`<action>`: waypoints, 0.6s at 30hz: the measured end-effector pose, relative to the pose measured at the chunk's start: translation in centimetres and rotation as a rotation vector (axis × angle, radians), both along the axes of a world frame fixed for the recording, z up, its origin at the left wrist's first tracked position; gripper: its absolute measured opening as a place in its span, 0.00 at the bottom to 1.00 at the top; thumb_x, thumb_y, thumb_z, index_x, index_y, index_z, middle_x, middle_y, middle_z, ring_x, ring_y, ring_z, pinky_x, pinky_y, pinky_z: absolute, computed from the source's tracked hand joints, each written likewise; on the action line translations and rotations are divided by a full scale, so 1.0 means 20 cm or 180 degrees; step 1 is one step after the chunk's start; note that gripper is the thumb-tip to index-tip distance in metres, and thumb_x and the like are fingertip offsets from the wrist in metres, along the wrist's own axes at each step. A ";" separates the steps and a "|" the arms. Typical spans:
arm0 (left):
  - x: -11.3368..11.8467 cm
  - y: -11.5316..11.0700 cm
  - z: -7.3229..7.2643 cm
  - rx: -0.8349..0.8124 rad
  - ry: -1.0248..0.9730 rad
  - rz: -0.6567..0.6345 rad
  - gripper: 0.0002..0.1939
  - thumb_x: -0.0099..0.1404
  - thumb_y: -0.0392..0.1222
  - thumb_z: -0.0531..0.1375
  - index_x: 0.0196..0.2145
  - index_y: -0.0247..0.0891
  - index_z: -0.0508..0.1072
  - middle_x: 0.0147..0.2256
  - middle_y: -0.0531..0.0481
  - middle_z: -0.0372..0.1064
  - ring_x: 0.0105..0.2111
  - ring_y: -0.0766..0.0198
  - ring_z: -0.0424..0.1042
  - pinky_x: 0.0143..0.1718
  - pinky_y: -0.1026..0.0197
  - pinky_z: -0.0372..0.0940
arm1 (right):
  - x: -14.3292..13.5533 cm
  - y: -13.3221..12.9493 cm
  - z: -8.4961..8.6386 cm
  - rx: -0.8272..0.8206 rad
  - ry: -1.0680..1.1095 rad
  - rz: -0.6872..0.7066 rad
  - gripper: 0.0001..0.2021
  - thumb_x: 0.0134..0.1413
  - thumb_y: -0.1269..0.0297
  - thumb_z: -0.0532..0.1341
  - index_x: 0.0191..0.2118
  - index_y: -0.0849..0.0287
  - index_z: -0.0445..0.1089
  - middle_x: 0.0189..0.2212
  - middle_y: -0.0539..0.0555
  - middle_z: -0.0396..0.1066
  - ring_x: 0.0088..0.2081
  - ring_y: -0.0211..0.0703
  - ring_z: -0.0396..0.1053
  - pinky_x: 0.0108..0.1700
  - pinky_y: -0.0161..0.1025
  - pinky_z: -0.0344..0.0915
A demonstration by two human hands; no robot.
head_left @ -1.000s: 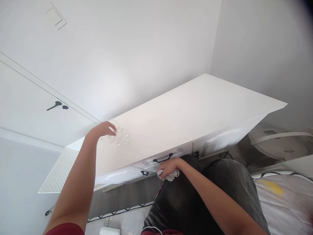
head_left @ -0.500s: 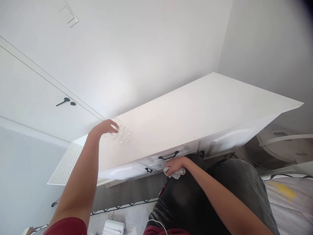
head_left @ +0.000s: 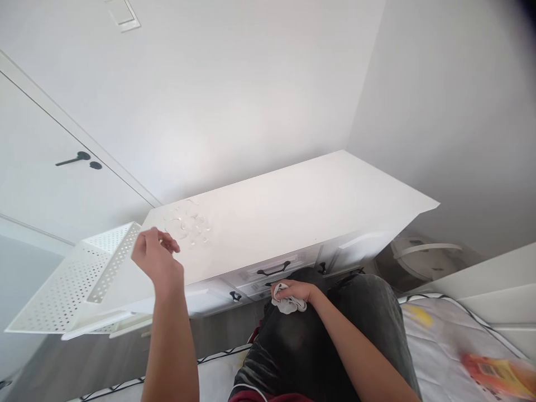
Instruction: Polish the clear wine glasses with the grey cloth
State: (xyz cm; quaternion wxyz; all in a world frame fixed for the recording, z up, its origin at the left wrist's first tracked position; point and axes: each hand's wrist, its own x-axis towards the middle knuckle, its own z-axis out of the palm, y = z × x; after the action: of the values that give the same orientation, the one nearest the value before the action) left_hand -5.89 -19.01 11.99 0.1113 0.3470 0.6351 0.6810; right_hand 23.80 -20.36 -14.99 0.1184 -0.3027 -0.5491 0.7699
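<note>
My left hand is raised over the left end of the white cabinet top. Its fingers are loosely bent and spaced from the thumb, with nothing visible between them. Just beyond it, clear shiny patches that look like spilled water lie on the surface. Low in front of the drawers, close to my knee, my right hand grips a crumpled whitish cloth.
A white perforated rack adjoins the cabinet's left end. Black handles project from the cabinet front. A door with a black lever is at left. A quilted pad with a blurred red-orange packet lies at right.
My left hand has drawn back from the clear wet patches toward me. The view has shifted, showing more of the rack and the packet. My right hand still holds the cloth.
</note>
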 end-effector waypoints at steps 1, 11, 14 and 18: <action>0.02 -0.01 -0.08 -0.0061 -0.0379 -0.0050 0.10 0.63 0.47 0.53 0.28 0.41 0.57 0.26 0.55 0.57 0.20 0.71 0.59 0.21 0.66 0.58 | 0.01 -0.01 -0.01 -0.0147 0.0194 -0.0162 0.21 0.41 0.47 0.71 0.32 0.61 0.72 0.30 0.51 0.71 0.30 0.36 0.67 0.33 0.33 0.63; 0.00 0.07 -0.50 -0.1016 -0.1326 -0.0358 0.11 0.70 0.51 0.42 0.48 0.51 0.49 0.44 0.50 0.74 0.28 0.68 0.73 0.32 0.63 0.71 | 0.00 -0.08 -0.04 -0.0387 0.0462 -0.0566 0.22 0.35 0.46 0.72 0.28 0.59 0.70 0.25 0.49 0.66 0.27 0.38 0.62 0.31 0.36 0.57; -0.01 0.09 -0.54 -0.0684 -0.1711 -0.0530 0.12 0.72 0.52 0.43 0.51 0.53 0.48 0.50 0.48 0.75 0.30 0.68 0.75 0.32 0.64 0.71 | 0.00 -0.12 -0.04 -0.0283 0.0114 -0.0872 0.23 0.34 0.42 0.72 0.26 0.57 0.68 0.25 0.50 0.64 0.27 0.39 0.61 0.31 0.38 0.57; -0.04 0.11 -0.57 -0.0283 -0.2255 -0.0705 0.18 0.70 0.52 0.52 0.54 0.52 0.51 0.52 0.43 0.75 0.29 0.67 0.75 0.30 0.64 0.70 | 0.01 -0.17 -0.07 -0.0257 0.0706 -0.1256 0.22 0.44 0.44 0.70 0.27 0.58 0.67 0.24 0.48 0.61 0.26 0.37 0.57 0.30 0.36 0.54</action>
State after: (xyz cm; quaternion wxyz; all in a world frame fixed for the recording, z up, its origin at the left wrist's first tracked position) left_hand -6.61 -16.89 0.50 0.4122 0.1512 0.5448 0.7144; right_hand 24.04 -23.81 -16.32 0.3141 -0.3222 -0.4317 0.7818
